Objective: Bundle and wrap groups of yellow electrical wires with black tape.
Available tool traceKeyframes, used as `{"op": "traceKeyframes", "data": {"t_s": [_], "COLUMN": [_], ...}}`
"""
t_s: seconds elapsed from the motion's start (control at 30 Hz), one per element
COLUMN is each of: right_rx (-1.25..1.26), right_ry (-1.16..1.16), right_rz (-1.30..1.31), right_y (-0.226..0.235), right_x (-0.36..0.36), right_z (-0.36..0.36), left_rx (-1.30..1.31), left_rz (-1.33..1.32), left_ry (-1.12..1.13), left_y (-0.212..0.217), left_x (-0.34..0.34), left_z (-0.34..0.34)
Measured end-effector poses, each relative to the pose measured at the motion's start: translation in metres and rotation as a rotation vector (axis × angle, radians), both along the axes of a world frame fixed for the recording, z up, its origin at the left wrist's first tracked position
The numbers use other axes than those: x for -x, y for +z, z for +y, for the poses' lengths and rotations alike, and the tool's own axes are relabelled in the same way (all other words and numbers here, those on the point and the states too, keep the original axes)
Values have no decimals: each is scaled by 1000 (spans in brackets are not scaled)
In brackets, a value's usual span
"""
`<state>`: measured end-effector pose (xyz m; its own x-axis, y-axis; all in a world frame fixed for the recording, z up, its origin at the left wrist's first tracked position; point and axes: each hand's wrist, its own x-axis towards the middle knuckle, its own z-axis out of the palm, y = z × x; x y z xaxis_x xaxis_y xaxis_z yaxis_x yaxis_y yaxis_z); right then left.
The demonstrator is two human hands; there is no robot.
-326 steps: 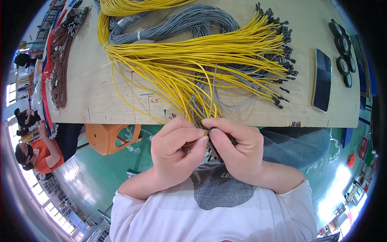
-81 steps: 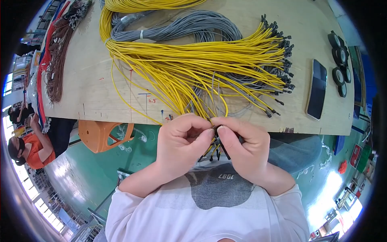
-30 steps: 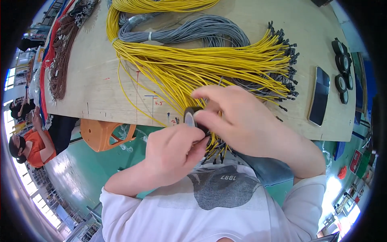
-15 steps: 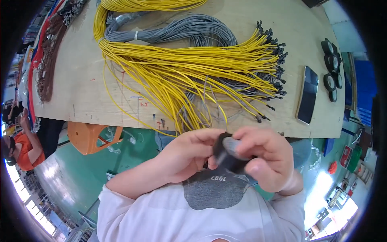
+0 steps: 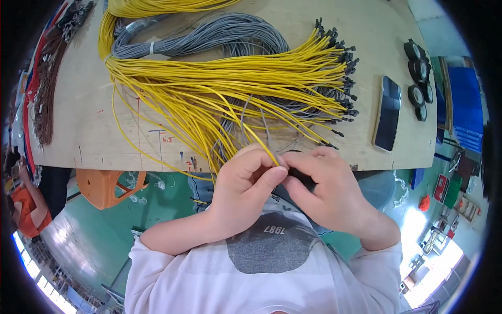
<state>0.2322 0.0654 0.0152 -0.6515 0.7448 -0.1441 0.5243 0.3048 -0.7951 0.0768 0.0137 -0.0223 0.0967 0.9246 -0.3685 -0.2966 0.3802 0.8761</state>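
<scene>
Close to my body, at the table's front edge, my left hand pinches a yellow cable and a grey cable between thumb and fingertips. My right hand meets it there, its fingers curled round a black tape roll that is mostly hidden in the palm. Where the fingertips touch, the cable ends are covered. Both cables run back to a large bundle of yellow cables with black connectors at its right side. A tied bundle of grey cables lies behind.
A phone lies right of the connectors, with several black tape rolls beyond it. Brown cables hang at the table's left. An orange stool stands below the edge, and another person sits at far left.
The black tape roll, held up between both hands before, is now tucked into my right hand. My left hand has taken hold of the cables, and both hands have come together. The view has shifted slightly.
</scene>
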Motion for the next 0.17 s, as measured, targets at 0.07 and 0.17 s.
{"op": "traceKeyframes", "data": {"t_s": [0.07, 0.17], "right_rx": [49, 219], "right_ry": [18, 28], "right_rz": [7, 72], "right_y": [2, -1], "right_x": [2, 3], "right_z": [2, 5], "left_rx": [-275, -236], "left_rz": [155, 23], "left_ry": [-5, -44], "left_y": [-3, -1], "left_x": [5, 12], "left_z": [0, 1]}}
